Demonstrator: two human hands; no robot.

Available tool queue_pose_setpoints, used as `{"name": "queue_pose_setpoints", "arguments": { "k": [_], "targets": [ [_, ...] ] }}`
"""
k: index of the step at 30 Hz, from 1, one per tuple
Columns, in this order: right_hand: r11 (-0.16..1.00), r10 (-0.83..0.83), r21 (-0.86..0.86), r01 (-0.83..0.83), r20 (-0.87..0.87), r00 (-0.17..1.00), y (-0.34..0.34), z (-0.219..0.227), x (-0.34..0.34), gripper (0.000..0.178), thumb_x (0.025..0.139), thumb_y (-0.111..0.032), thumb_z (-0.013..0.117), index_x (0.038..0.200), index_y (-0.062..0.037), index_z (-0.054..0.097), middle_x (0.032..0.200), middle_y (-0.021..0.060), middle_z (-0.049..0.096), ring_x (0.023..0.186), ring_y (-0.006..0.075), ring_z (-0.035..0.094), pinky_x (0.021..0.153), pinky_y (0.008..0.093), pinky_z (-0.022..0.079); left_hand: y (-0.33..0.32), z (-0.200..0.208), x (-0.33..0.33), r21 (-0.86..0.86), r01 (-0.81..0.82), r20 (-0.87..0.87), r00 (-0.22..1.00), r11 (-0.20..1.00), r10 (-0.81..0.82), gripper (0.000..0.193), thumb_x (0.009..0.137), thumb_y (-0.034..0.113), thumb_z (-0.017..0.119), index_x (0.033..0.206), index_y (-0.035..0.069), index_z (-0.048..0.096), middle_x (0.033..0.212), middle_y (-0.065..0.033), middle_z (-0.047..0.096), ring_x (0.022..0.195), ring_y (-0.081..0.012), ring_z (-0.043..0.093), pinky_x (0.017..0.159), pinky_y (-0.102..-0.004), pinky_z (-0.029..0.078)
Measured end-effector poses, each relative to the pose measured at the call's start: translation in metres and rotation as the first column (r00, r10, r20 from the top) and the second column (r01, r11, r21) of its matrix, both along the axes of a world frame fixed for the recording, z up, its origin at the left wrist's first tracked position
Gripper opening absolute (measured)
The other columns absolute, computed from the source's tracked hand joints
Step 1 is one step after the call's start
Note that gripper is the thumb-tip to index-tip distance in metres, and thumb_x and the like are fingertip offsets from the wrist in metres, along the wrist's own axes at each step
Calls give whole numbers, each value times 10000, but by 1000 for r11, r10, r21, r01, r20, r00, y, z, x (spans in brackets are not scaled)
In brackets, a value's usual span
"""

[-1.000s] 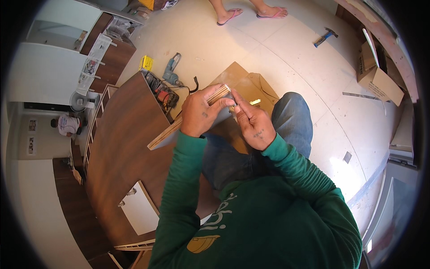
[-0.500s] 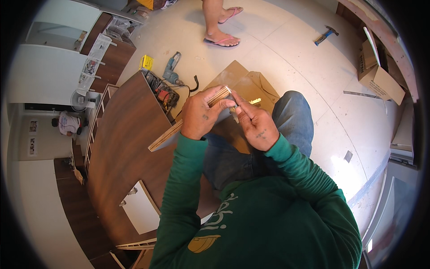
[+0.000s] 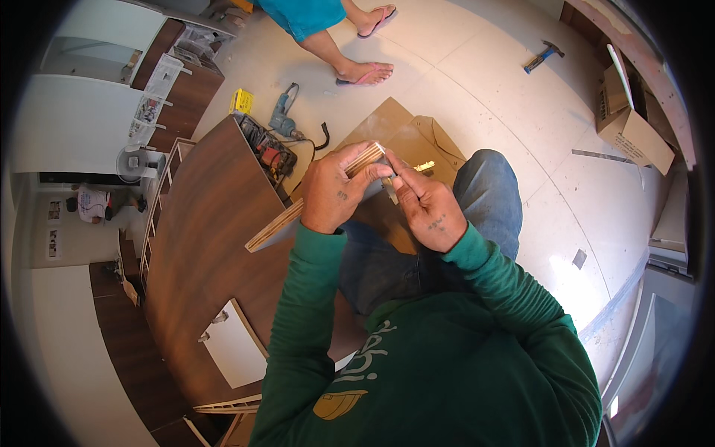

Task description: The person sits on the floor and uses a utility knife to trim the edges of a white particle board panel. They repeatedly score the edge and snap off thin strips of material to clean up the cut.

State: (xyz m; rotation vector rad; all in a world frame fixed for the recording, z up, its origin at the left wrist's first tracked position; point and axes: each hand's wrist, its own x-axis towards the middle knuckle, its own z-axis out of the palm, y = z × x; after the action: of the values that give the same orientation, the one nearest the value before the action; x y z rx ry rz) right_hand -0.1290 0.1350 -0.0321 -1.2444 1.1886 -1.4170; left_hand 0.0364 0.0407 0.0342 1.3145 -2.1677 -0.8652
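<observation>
My left hand (image 3: 331, 190) is closed around a narrow plywood board (image 3: 275, 228) with layered edges, tilted up toward the far right. My right hand (image 3: 432, 214) meets the board's far end, its index finger stretched along the corner and its thumb bent in. Between the fingers there is something small, greyish and thin, mostly hidden; I cannot make out its kind. A small yellow piece (image 3: 425, 166) shows just beyond the right fingers. Below the hands are my knees, and at the left lies a large dark brown wood-grain panel (image 3: 212, 216).
On the brown panel lies a white board (image 3: 234, 350) with metal hinges. Beyond it are a drill (image 3: 283, 119), a tool case (image 3: 272, 156) and flat cardboard (image 3: 381, 123). A hammer (image 3: 544, 56) and cardboard box (image 3: 633, 138) are far right. A person's sandalled foot (image 3: 366, 73) is ahead.
My hands and the board have barely moved. The person ahead has shifted left, and blue shorts now show. The person in the background at far left has also moved a little left.
</observation>
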Motion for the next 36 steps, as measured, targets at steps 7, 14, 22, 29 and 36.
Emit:
{"name": "queue_pose_setpoints", "arguments": {
  "k": [7, 14, 22, 29, 36],
  "targets": [
    [1000, -18, 7, 19, -35, 999, -3, -5, 2, 476, 1125, -151, 570, 1591, -64, 541, 1078, 271, 752, 911, 291, 758, 895, 352, 575, -4, -3, 0, -35, -3, 7, 1000, 999, 3, 475, 918, 257, 902, 1266, -38, 771, 1063, -127, 835, 950, -110, 737, 879, -304, 582],
    [999, -42, -10, 42, -35, 999, -5, -1, 6, 482, 1125, -154, 568, 1598, -66, 535, 984, 270, 727, 776, 263, 693, 814, 358, 565, -5, -1, 0, -50, -14, 33, 999, 999, 16, 496, 914, 299, 904, 1258, -35, 774, 1030, -133, 836, 927, -111, 746, 865, -304, 587],
    [995, -96, 15, 97, -65, 993, -1, 14, 11, 473, 1118, -134, 578, 1582, -46, 544, 1036, 305, 723, 816, 364, 731, 794, 386, 574, 2, -3, -2, -113, -62, 10, 998, 992, 64, 470, 907, 282, 905, 1227, -39, 784, 1045, -162, 837, 923, -155, 787, 838, -314, 600],
    [990, -137, -28, 135, -120, 983, 1, 16, 13, 448, 1097, -94, 600, 1535, -3, 575, 1135, 338, 710, 974, 488, 732, 822, 415, 587, 9, -3, -6, -194, -52, 35, 998, 980, 60, 412, 913, 243, 892, 1198, -38, 795, 1023, -200, 823, 897, -231, 814, 804, -334, 612],
    [989, -82, 104, 101, -172, 982, 7, 33, 7, 442, 1084, -79, 609, 1516, 12, 589, 1114, 317, 732, 1001, 498, 731, 838, 450, 596, 14, -4, -7, -265, -45, 15, 999, 963, 51, 366, 917, 237, 883, 1164, -23, 814, 983, -187, 823, 866, -247, 816, 778, -333, 612]
  ]
}}
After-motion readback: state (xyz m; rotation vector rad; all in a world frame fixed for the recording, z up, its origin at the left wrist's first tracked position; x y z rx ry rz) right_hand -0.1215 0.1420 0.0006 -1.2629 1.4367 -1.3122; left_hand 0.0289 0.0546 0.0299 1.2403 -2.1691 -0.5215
